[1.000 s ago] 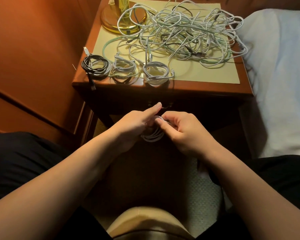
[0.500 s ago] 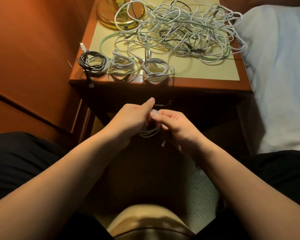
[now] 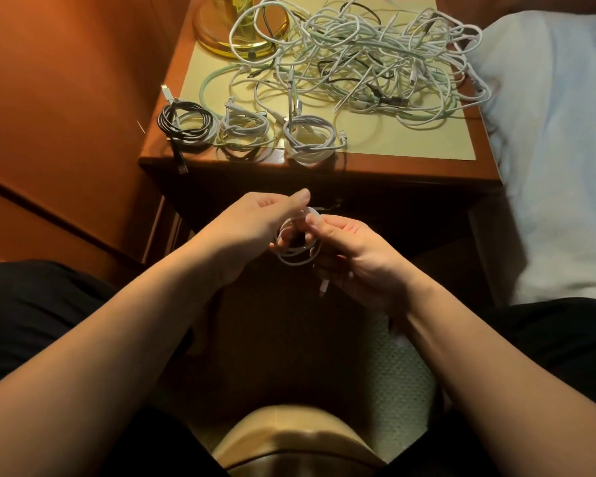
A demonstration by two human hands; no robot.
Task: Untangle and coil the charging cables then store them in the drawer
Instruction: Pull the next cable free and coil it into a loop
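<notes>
My left hand (image 3: pixel 252 225) and right hand (image 3: pixel 355 256) both pinch a small white cable coil (image 3: pixel 298 244) between them, its plug, I think, dangling below my right grip. Beyond it, on the surface (image 3: pixel 410 139), three coiled cables (image 3: pixel 245 129) sit before the tangled pile (image 3: pixel 358 60).

Both forearms are bare, with no sleeves, watch or rings showing; black trousers (image 3: pixel 31 315) cover the legs.

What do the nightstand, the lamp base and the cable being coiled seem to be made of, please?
Nightstand: apparently wood, a glossy reddish-brown finish with soft glare along the front edge. Lamp base: likely polished brass or brass-plated metal, given its golden mirror shine. Cable between both hands: smooth white plastic or rubber jacket, bending freely into loops.
</notes>
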